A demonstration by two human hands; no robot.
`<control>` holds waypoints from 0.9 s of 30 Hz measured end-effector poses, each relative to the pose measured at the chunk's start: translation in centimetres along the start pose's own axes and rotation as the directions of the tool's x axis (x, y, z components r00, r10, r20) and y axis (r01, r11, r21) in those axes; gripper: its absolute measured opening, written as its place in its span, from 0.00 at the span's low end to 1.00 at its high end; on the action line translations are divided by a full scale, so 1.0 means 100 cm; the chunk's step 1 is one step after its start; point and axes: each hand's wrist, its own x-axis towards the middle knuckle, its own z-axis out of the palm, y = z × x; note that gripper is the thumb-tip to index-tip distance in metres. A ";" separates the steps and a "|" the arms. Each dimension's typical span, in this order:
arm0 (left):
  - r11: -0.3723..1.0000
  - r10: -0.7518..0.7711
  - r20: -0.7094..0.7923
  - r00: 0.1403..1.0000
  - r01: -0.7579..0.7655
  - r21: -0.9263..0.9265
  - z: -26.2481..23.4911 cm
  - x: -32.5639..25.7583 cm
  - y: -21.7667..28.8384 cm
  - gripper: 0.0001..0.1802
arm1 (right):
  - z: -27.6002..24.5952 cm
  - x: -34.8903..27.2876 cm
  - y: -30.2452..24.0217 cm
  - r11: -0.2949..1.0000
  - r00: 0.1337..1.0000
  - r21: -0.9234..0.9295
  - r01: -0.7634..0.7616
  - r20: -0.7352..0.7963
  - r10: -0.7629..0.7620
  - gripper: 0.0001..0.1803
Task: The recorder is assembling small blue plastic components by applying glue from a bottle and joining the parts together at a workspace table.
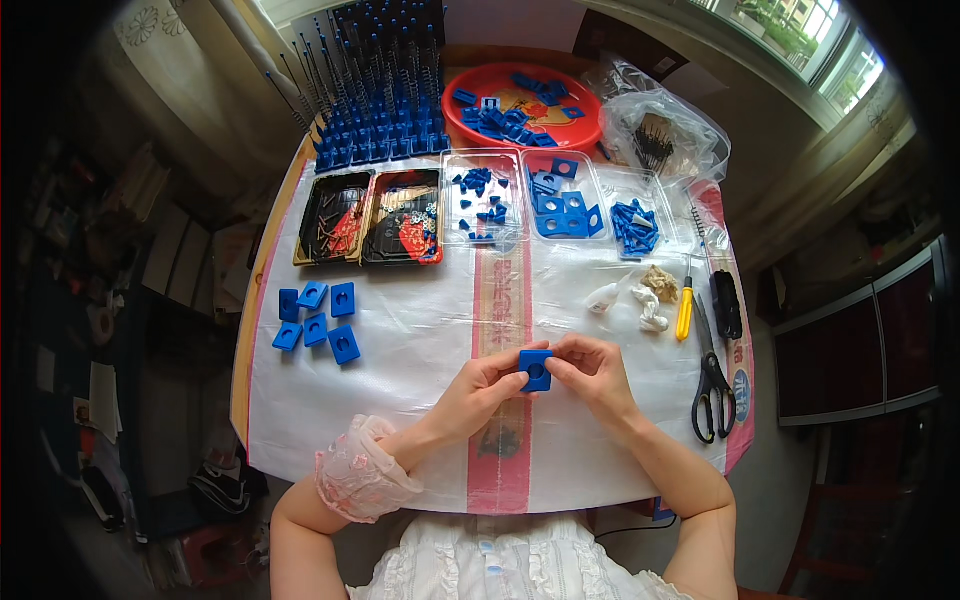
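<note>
The person holds a small blue square block (536,369) with a round hole in it. The left hand (480,392) pinches the block's left side, and the right hand (592,372) pinches its right side. Both hands are closed on it, just above the white plastic sheet (420,340) on the table, over the sheet's red stripe (502,300).

To the left, six more blue blocks (316,317) lie close together on the sheet. Farther back sit two black trays (370,216) and three clear trays (540,195) with little blue parts inside. Behind them stands a red round plate (470,125) with more blue pieces. On the right lie black scissors (711,385) and a yellow-handled screwdriver (685,307), well apart from the hands.
</note>
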 end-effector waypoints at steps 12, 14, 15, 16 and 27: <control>0.999 0.001 0.008 1.000 -0.002 0.042 0.004 -0.002 0.002 0.24 | -0.003 0.002 0.005 0.997 0.998 0.072 0.028 0.057 -0.032 0.02; 0.998 -0.045 0.036 0.998 0.047 -0.048 0.002 -0.001 -0.001 0.24 | -0.004 0.001 0.003 0.998 0.998 0.065 0.008 0.059 -0.012 0.02; 0.988 -0.085 0.070 0.994 0.093 -0.124 -0.002 -0.001 -0.003 0.24 | -0.004 0.000 0.002 0.999 0.998 0.053 -0.003 0.059 0.000 0.02; 0.970 -0.122 0.106 0.987 0.141 -0.197 -0.004 0.000 -0.003 0.24 | -0.005 0.000 0.002 0.999 0.998 0.043 -0.014 0.059 0.011 0.02; 0.880 -0.234 0.051 0.971 0.234 -0.413 -0.002 0.001 -0.003 0.23 | -0.003 0.000 0.002 0.999 0.999 0.039 -0.021 0.029 0.020 0.05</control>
